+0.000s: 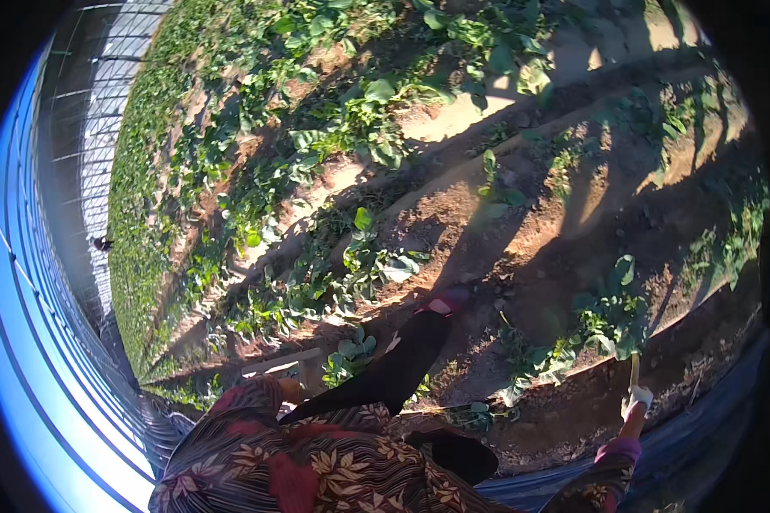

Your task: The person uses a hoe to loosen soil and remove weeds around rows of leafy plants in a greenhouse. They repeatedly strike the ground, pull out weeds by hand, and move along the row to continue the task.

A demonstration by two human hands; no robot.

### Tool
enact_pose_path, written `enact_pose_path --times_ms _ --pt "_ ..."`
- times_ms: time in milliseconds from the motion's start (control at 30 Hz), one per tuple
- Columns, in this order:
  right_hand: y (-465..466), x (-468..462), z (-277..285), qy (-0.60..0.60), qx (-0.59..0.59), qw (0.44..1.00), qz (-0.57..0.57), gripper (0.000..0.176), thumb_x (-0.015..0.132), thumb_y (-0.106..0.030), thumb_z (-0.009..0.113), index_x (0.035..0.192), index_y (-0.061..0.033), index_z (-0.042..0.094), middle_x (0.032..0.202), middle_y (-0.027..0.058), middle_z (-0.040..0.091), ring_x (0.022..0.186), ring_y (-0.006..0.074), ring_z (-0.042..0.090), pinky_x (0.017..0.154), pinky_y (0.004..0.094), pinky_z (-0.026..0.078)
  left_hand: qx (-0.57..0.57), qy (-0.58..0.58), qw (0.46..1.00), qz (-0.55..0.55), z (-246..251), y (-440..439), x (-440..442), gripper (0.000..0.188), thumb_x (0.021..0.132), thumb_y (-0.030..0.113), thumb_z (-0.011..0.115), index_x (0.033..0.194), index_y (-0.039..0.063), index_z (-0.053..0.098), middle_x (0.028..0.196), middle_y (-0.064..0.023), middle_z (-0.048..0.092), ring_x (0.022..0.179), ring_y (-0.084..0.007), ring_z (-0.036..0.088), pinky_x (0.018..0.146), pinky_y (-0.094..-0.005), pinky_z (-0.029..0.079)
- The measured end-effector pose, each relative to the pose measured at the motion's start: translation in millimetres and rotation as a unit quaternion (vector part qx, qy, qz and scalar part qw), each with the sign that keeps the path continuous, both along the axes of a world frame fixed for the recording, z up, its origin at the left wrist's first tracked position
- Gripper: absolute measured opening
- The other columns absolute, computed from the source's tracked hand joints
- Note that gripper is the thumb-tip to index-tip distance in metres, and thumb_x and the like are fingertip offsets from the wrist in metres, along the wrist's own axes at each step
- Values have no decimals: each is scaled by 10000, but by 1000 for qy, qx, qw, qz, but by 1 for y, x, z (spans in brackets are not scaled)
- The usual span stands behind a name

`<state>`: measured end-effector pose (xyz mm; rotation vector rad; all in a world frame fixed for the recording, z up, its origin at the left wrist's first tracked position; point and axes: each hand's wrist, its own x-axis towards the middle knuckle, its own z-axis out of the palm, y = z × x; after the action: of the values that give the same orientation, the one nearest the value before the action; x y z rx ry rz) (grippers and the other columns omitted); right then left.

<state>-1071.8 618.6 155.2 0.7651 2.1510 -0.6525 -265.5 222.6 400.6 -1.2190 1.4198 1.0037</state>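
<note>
My right hand (636, 401), in a white glove, grips a pale wooden handle (634, 370) at the lower right. The handle's far end runs into the leaves of a green plant (613, 324), so any tool head is hidden. At the lower left, my left hand (290, 390) shows only as a bit of skin past the patterned sleeve (256, 397). My leg covers part of it, and its fingers cannot be made out. Close to it lies a pale, straight-edged object (282, 364), too unclear to name. A small leafy plant (350, 356) grows just beyond.
My black-trousered leg (385, 359) stretches out to a reddish shoe (446, 302) on bare soil (449, 224). Rows of leafy plants (359, 128) fill the ground beyond. Dark plastic sheeting (667, 442) borders the bed at right. A ribbed greenhouse wall (96, 147) curves along the left.
</note>
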Motion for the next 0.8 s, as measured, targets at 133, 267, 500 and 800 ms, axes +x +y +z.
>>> enact_pose_path --times_ms 133,267,500,800 --pt "-10 -37 9 66 17 997 19 57 785 -23 610 829 -41 579 681 90 516 582 204 526 464 371 413 72 -30 997 -3 -18 -17 -14 530 669 442 813 1005 43 719 883 -172 716 811 -309 686 729 -419 535" --pt "26 -42 17 54 9 998 43 80 766 -3 588 832 -18 631 663 127 587 531 237 606 417 388 438 63 -64 996 -27 -9 -17 -67 548 661 455 823 1010 45 721 882 -171 717 808 -304 687 727 -416 536" --pt "98 -83 74 -29 -79 996 16 147 768 -39 655 911 -5 669 627 73 560 490 193 563 403 355 417 33 -79 994 -61 9 31 -164 578 648 478 840 1018 48 725 880 -169 718 804 -295 689 723 -410 538" --pt "175 -189 168 30 -181 982 -55 372 849 -83 664 1217 -68 612 659 -5 558 433 79 474 360 252 328 5 -10 985 -174 12 61 -310 618 632 507 863 1029 53 729 877 -167 720 799 -284 692 718 -403 541"
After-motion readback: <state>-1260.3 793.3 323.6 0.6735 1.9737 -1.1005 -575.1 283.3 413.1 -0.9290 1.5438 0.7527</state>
